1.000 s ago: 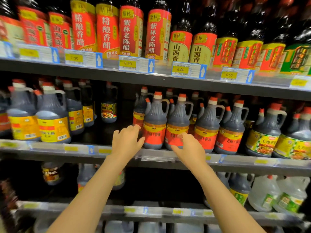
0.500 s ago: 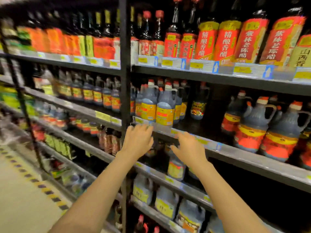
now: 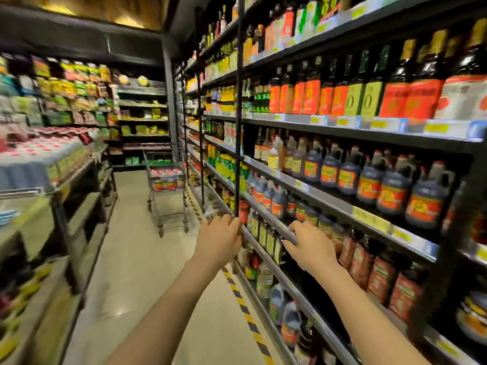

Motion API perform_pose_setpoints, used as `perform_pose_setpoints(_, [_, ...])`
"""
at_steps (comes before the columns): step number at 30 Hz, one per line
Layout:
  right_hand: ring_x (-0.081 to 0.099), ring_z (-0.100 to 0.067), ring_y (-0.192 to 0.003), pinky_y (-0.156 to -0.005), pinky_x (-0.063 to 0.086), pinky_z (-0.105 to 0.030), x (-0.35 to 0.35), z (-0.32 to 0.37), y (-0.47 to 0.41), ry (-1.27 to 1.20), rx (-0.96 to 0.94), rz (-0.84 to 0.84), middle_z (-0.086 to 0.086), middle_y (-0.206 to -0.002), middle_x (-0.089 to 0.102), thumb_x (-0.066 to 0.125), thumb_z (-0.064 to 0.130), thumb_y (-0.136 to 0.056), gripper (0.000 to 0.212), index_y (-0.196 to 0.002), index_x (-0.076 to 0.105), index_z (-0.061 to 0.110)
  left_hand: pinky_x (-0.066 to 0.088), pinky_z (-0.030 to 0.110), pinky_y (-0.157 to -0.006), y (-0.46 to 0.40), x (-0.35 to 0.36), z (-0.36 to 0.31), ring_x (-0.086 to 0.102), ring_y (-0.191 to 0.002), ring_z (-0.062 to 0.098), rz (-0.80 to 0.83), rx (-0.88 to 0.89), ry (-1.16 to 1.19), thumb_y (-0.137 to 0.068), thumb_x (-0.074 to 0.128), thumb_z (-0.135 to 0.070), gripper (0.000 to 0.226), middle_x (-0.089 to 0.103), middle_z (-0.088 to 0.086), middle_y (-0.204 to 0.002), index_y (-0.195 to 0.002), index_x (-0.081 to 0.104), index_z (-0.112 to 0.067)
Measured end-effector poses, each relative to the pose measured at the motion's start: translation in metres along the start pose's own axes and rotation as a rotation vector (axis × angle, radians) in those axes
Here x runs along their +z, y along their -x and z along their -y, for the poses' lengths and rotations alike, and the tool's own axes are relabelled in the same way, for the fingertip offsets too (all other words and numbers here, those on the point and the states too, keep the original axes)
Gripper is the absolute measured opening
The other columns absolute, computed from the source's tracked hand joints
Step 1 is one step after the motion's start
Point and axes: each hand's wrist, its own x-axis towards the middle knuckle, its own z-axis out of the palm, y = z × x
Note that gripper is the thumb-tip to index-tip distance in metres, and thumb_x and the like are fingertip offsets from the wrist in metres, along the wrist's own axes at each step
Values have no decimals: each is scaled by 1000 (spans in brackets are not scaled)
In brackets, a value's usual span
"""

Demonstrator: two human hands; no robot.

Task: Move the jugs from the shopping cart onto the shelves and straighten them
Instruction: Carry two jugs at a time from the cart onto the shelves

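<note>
A wire shopping cart (image 3: 166, 191) stands down the aisle by the shelving, with red-capped jugs (image 3: 166, 177) packed in its basket. Dark jugs with red caps and orange labels (image 3: 390, 191) line the middle shelf (image 3: 329, 200) on my right. My left hand (image 3: 220, 241) and my right hand (image 3: 309, 246) are raised in front of me, both empty with relaxed fingers. The right hand hovers at a lower shelf rail; I cannot tell whether it touches. The left hand is level with a black shelf upright (image 3: 238, 127). The picture is blurred by motion.
Tall bottles with red and yellow labels (image 3: 369, 96) fill the upper shelf. A low display of packaged goods (image 3: 39, 159) runs along the left of the aisle. Yellow-black tape (image 3: 245, 309) marks the floor along the shelf base. More shelves (image 3: 142, 119) close the aisle's far end.
My view has swung left from facing the jug shelf to looking down the aisle, bringing the cart into sight. Both hands stay raised and empty.
</note>
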Motion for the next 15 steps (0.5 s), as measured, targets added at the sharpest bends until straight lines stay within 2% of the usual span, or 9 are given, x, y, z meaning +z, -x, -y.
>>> perform_pose_setpoints(5, [58,-24,-106,-77,49,-35,54,85,-67,-84,-124,68,-5,-112,59,47,36,-94,28,-112,51,15,35,33,-88,-1,27,105,47,-118,25,42,-178,-32,-94,40,-30,35,51,4,-126,-126,45,-17])
perform_pose_setpoints(9, [55,-24,-113,-81,47,-34,95,130,-120,-131,-208,95,-5,-121,57,49,38,-93,43,-131,43,18,33,34,-92,-19,55,164,44,-121,24,102,-274,-81,-95,37,-33,38,48,3,-130,-131,39,-19])
perform_pose_setpoints(13, [56,-23,-110,-77,49,-34,140,155,-190,-185,-234,106,-1,-120,56,49,35,-92,31,-119,53,20,36,35,-93,-60,91,213,46,-118,25,136,-354,-93,-96,37,-33,39,49,3,-128,-133,39,-20])
perform_pose_setpoints(15, [56,-20,-109,-73,46,-31,161,165,-231,-187,-251,91,2,-122,55,48,38,-92,32,-120,52,22,39,35,-90,-91,108,238,49,-114,25,130,-369,-101,-95,38,-33,36,51,4,-125,-128,44,-18])
